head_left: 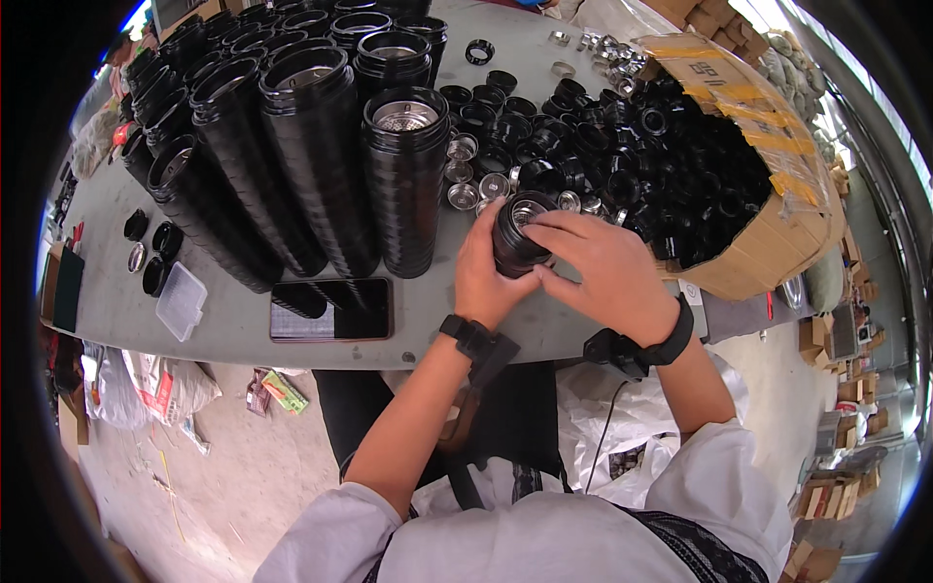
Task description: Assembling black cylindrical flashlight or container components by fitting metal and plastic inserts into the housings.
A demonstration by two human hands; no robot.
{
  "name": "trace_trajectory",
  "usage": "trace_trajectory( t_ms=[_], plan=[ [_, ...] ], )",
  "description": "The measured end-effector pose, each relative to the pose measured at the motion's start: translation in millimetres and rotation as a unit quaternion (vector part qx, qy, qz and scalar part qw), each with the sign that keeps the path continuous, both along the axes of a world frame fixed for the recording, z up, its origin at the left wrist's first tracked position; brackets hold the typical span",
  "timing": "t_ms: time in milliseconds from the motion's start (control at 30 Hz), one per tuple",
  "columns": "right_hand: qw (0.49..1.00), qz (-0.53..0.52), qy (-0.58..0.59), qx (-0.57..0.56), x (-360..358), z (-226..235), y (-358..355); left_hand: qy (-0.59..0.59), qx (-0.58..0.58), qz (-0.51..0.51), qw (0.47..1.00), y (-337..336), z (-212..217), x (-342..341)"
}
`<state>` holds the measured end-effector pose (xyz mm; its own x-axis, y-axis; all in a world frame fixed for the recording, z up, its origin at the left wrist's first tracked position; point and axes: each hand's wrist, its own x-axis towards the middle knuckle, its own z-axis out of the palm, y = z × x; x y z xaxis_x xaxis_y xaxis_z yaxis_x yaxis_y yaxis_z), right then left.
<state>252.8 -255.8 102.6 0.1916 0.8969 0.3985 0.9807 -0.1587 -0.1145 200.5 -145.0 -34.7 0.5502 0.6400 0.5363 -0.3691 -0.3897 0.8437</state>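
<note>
My left hand [486, 277] is wrapped round a black, round, threaded collar piece [512, 245] just above the table's near edge. A silver metal insert [526, 212] sits inside its open top. My right hand [603, 267] grips the same piece from the other side, thumb low on the wall and fingers bent over the rim; their tips are partly hidden. Left of my hands stands a tall stack of black threaded collars [406, 185] with a perforated metal strainer [404, 118] in its top. Small silver metal cups [463, 195] lie just beyond my left hand.
More tall black stacks [316, 155] crowd the left and back. A tipped cardboard box [797, 219] spills black rings [671, 165] at the right. A phone [330, 309] and a clear plastic lid [182, 302] lie near the front edge of the grey table [238, 335].
</note>
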Motion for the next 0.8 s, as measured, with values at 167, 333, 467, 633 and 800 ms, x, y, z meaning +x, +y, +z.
trace_trajectory(
  t_ms=[167,333,467,633,800],
  plan=[
    [0.996,-0.032,0.029,-0.076,-6,11,11,-0.010,0.003,0.001,1.000,3,-2,3],
    [0.987,-0.067,-0.016,-0.147,-1,12,27,-0.045,0.001,0.017,0.999,10,2,9],
    [0.994,-0.073,0.014,-0.080,-8,10,22,-0.030,0.035,0.041,0.998,12,29,-4],
    [0.991,-0.068,0.108,-0.044,-12,9,14,0.049,0.078,-0.009,0.996,18,44,-12],
    [0.954,-0.128,0.218,0.158,-21,24,-4,0.033,-0.020,-0.075,0.996,16,69,-24]
  ],
)
